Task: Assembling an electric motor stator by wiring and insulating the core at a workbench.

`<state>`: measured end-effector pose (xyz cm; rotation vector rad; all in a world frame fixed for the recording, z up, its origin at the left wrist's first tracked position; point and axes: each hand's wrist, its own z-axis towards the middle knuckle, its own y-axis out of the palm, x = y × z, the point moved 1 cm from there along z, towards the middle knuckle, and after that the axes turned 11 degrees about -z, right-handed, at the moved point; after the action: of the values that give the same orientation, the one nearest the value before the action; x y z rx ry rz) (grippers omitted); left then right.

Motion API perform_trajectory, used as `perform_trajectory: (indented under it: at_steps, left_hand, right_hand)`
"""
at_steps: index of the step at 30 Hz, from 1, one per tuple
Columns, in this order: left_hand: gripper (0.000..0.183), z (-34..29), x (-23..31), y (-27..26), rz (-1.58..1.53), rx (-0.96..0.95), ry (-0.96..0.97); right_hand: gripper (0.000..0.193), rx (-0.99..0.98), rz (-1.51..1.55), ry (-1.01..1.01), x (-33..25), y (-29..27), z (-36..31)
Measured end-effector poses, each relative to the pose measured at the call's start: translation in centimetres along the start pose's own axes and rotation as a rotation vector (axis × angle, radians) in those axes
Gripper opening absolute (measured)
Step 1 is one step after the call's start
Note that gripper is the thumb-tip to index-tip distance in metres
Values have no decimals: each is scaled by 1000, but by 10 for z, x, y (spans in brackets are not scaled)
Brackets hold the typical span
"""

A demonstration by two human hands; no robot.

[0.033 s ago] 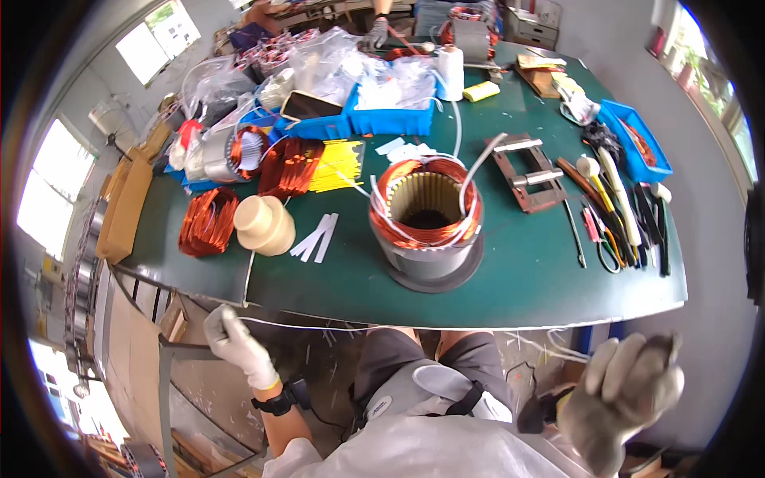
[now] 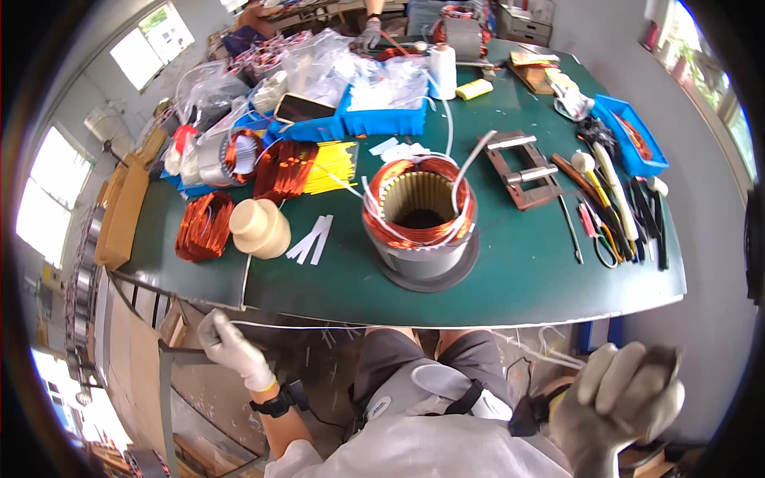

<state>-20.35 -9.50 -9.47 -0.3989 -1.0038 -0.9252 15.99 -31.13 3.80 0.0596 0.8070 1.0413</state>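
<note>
A thin white cord [image 2: 299,326] stretches along the table's front edge between my two gloved hands. At its left end my left hand [image 2: 231,349] pinches it, fingers closed. My right hand [image 2: 617,398], larger in view at the lower right, is curled into a fist where the cord runs up to it; the grip itself is hidden behind the fingers. Beyond the cord, a motor stator [image 2: 422,259] stands upright on a dark round base [image 2: 466,267]. Orange copper windings [image 2: 382,227] ring its top, with white sleeved leads rising from them. Neither hand touches the stator.
Copper coils [image 2: 203,227], a cream stepped cylinder [image 2: 261,229], white strips [image 2: 320,240] and yellow strips [image 2: 328,169] lie left. A metal frame [image 2: 522,170], hand tools [image 2: 613,211] and a blue bin [image 2: 629,135] sit right. Another person's gloved hand [image 2: 368,34] shows at the back.
My left hand has shifted slightly left and the cord looks straighter. My right hand has turned a little, with its fingers more tightly curled. The table's things appear slightly further left.
</note>
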Motion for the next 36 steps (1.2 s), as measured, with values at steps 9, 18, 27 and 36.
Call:
perform_trajectory:
  at_steps: [9,18,27,36]
  left_hand:
    - [32,24,-58,-60,163,-138,-359]
    - [48,-1,-15,22,259,-527,54]
    - [22,-34,127,100,-529,-1130,-19]
    - [12,-78,239,138,-1294,-1168,295]
  right_hand:
    - [53,-209,239,-392,22,22,-7]
    - [35,-240,59,-144,-1,15,-24]
    - [32,-50,-20,-36,3,20,-15]
    - [19,-152,-385,223,83,-19,-25]
